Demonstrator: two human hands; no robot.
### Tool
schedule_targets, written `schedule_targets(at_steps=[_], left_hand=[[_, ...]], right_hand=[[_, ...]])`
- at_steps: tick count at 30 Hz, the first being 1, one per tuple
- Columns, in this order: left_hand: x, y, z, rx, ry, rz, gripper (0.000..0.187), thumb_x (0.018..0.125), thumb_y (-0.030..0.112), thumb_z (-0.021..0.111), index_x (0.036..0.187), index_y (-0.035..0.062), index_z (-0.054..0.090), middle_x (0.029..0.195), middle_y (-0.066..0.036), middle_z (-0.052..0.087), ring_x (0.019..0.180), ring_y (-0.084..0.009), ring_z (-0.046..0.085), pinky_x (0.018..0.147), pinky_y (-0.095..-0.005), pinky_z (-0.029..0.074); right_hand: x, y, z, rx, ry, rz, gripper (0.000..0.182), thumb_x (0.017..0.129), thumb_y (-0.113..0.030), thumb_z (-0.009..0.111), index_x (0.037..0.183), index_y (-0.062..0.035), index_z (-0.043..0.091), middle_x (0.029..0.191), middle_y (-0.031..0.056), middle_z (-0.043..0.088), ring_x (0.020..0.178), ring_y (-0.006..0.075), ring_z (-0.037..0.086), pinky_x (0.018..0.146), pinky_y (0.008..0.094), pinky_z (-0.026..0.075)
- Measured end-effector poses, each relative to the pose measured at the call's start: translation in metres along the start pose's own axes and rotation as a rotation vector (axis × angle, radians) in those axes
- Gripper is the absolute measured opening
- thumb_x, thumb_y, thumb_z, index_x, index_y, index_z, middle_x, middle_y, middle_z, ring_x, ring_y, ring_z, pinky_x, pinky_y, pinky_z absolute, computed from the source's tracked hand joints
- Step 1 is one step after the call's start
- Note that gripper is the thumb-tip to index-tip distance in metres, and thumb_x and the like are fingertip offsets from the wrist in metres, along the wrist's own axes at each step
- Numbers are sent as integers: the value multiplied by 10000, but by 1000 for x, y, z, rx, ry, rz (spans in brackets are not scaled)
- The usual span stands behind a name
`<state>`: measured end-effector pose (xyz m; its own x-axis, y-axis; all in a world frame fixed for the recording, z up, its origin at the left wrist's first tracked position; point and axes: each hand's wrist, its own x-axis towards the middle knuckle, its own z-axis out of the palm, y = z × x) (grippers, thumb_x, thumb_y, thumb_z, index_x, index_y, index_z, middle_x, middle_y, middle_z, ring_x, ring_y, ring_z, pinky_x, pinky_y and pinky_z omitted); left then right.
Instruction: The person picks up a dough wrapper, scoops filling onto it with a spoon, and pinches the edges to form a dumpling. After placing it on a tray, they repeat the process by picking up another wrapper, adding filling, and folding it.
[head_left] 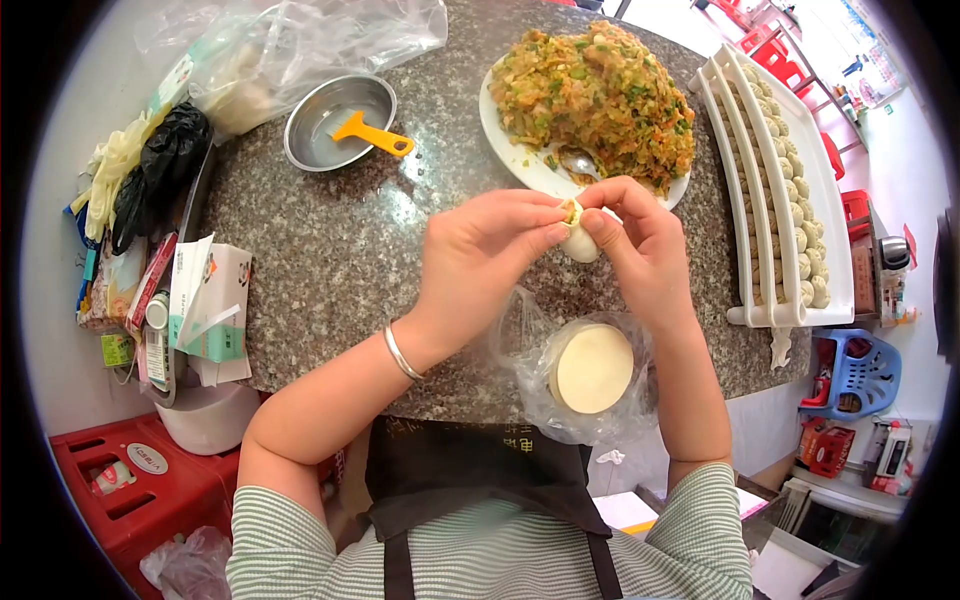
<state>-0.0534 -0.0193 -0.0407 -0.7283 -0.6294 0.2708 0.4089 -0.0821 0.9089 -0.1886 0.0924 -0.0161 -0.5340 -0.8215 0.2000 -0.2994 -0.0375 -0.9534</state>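
Observation:
A partly closed dumpling (579,240) is held between my two hands, with filling showing at its upper left edge. My left hand (495,240), with a silver bangle at the wrist, pinches its left side. The fingers of my right hand (642,240) pinch its right side. Just beyond them lies a white oval plate (500,135) heaped with chopped orange and green filling (600,95), a spoon (578,162) resting at its near edge. Nearer my body, a stack of round wrappers (592,368) sits on clear plastic.
White trays (838,280) of finished dumplings (800,200) stand at the right. A metal bowl (312,140) with an orange-handled brush (375,133) is at the upper left, beside plastic bags (300,50). A tissue box (215,300) stands by the left edge.

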Motion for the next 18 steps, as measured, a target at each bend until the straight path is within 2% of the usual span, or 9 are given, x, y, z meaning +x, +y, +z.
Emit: schedule_targets(at_steps=[2, 5, 8, 12, 14, 15, 17, 18], left_hand=[[-1, 5, 1, 102, -17, 2, 105, 851, -6, 693, 952, -21, 717, 1035, -98, 677, 916, -137, 650, 799, -264, 536], [-1, 5, 1, 103, 6, -62, 97, 852, 4, 692, 944, -15, 718, 1017, -93, 677, 919, -134, 647, 791, -264, 535], [0, 4, -2, 190, 9, -27, 83, 852, 16, 695, 927, -12, 716, 992, -86, 675, 912, -137, 651, 787, -265, 538], [0, 5, 1, 250, -9, 17, 77, 846, 20, 699, 915, -11, 713, 972, -85, 670, 899, -144, 655, 772, -265, 540], [-1, 18, 11, 118, 117, -88, 84, 841, 31, 706, 914, -10, 712, 967, -95, 670, 880, -156, 657, 758, -268, 534], [-1, 17, 11, 118, 118, -87, 84, 841, 31, 706, 914, -10, 712, 967, -95, 670, 880, -156, 657, 758, -268, 534], [-1, 12, 6, 292, 35, 100, 91, 837, 26, 707, 919, -11, 713, 969, -105, 671, 875, -162, 656, 765, -272, 530], [0, 9, 3, 292, 38, 101, 91, 837, 26, 707, 919, -11, 713, 969, -105, 671, 875, -162, 656, 765, -272, 530]], right_hand=[[0, -1, 1, -155, 58, -165, 91, 850, -74, 653, 880, 12, 647, 856, 107, 653, 833, 205, 612, 763, 300, 457], [-1, 0, 6, -224, 114, -252, 76, 837, -59, 664, 867, 10, 651, 855, 120, 651, 813, 229, 619, 751, 312, 467], [-1, -3, 7, -286, 97, -316, 52, 832, -36, 662, 851, 11, 651, 846, 126, 648, 789, 241, 622, 733, 319, 479], [-3, -5, 8, -300, 107, -300, 45, 841, -29, 649, 844, 16, 647, 845, 123, 648, 778, 229, 620, 724, 314, 484], [-3, -4, 10, -275, 138, -263, 49, 847, -27, 642, 846, 22, 643, 848, 124, 650, 777, 224, 622, 714, 309, 487], [-4, -4, 11, -275, 138, -264, 49, 847, -27, 642, 846, 22, 643, 848, 124, 650, 777, 224, 622, 714, 309, 487], [-4, -3, 12, -219, 143, -258, 62, 865, -41, 634, 861, 21, 638, 846, 112, 650, 780, 197, 615, 717, 294, 478], [-4, -2, 13, -218, 140, -258, 62, 865, -41, 634, 861, 21, 638, 846, 112, 650, 780, 197, 615, 717, 294, 478]])
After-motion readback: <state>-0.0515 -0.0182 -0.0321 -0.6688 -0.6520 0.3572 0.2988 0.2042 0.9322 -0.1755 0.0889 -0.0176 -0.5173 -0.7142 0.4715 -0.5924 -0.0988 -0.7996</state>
